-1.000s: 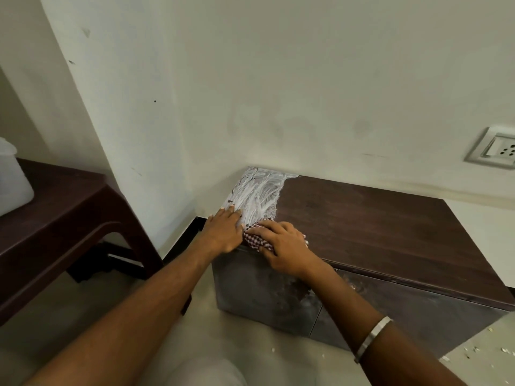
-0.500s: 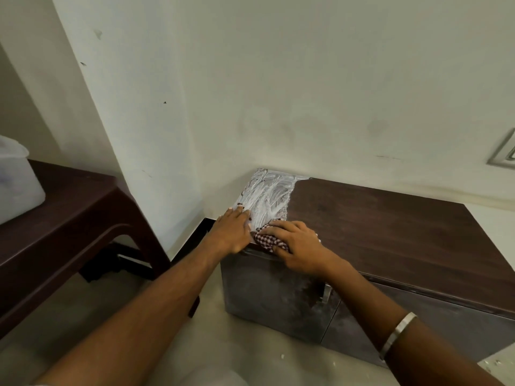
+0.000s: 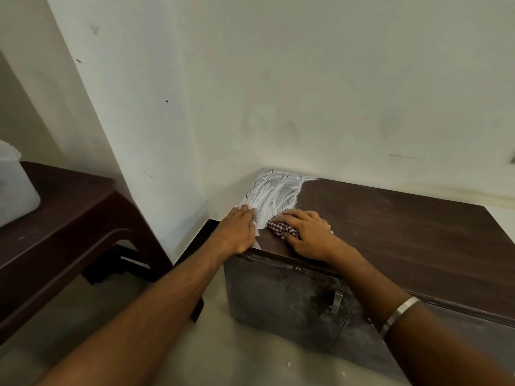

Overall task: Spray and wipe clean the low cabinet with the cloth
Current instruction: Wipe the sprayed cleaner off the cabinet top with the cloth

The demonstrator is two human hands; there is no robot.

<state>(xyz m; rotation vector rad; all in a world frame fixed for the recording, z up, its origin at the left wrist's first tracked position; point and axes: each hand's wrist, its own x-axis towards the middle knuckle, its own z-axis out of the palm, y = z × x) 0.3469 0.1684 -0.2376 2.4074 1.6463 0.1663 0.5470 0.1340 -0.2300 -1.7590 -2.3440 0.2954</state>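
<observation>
The low dark wooden cabinet (image 3: 390, 232) stands against the wall, its top left corner smeared with white foam (image 3: 274, 192). My right hand (image 3: 309, 235) presses a red-and-white checked cloth (image 3: 280, 228) onto the top near the front edge, fingers curled over it. My left hand (image 3: 237, 231) lies flat on the cabinet's front left corner, fingers straight, touching the foam's edge. No spray bottle is in view.
A dark brown table (image 3: 64, 218) stands to the left with a white plastic container (image 3: 14, 188) on it. A metal handle (image 3: 335, 300) sits on the cabinet's dusty front door. The wall corner lies close behind; pale floor (image 3: 223, 352) below.
The view has moved closer and shifted left. My right hand with the cloth has slid slightly back onto the top. My left hand stays on the corner.
</observation>
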